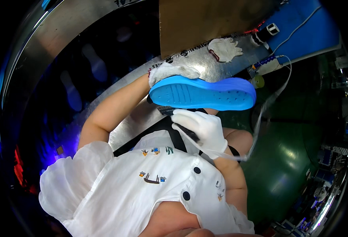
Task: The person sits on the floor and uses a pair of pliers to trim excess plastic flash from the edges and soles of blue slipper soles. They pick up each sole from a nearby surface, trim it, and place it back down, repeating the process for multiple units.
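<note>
A bright blue shoe sole (201, 94) is held up in front of me, its grooved and dimpled face toward the view. My left hand (172, 72), in a knitted white glove, is closed on its upper left edge; the fingertips are partly hidden behind the sole. Just below the sole, my right hand (201, 128) wears a smooth white glove and grips a brush (166, 111) with dark bristles. The bristle end lies close under the sole's left part, and I cannot tell whether they touch. A clear tube (259, 122) runs by my right wrist.
At left, several soles (95, 65) lie on a dark curved conveyor under purple light. A loose white glove (225, 50) rests on the metal ledge (209, 69), beside a brown board (205, 25). A blue panel (300, 27) and a hose fitting (264, 62) stand at far right.
</note>
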### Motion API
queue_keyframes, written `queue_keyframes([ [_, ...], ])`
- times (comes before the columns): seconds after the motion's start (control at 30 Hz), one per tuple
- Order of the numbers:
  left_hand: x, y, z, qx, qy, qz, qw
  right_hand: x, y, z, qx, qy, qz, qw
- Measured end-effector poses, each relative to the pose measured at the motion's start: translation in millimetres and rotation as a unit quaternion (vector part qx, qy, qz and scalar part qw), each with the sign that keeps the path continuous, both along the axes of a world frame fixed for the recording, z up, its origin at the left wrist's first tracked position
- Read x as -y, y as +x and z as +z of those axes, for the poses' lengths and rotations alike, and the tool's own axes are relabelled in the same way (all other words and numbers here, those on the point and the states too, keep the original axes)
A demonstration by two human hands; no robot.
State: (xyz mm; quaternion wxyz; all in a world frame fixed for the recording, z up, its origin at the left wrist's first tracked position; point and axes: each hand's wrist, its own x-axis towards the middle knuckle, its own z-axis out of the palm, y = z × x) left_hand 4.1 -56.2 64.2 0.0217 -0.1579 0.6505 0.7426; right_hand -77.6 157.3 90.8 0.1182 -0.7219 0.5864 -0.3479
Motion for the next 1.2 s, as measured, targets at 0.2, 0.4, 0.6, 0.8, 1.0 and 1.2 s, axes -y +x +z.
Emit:
queue_keyframes([
  [0.2,14,2,-38,-0.172,0.026,-0.036,0.984,-4,-9,-2,-0.002,-0.026,-0.014,1.0],
  [0.4,-4,-7,25,0.083,0.136,0.062,0.985,-5,-24,-3,0.038,-0.061,-0.04,0.997],
  [0.6,13,-2,-2,0.071,0.023,0.073,0.995,-7,-28,6,-0.007,-0.129,-0.052,0.99],
  [0.8,23,1,-12,-0.097,0.02,0.02,0.995,-22,-23,28,-0.109,-0.021,-0.017,0.994],
  [1.0,17,10,11,0.037,-0.047,0.048,0.997,-24,-29,35,-0.153,-0.054,-0.038,0.986],
  [1.2,20,13,17,0.009,-0.008,0.033,0.999,-22,-49,32,-0.124,-0.105,-0.048,0.986],
])
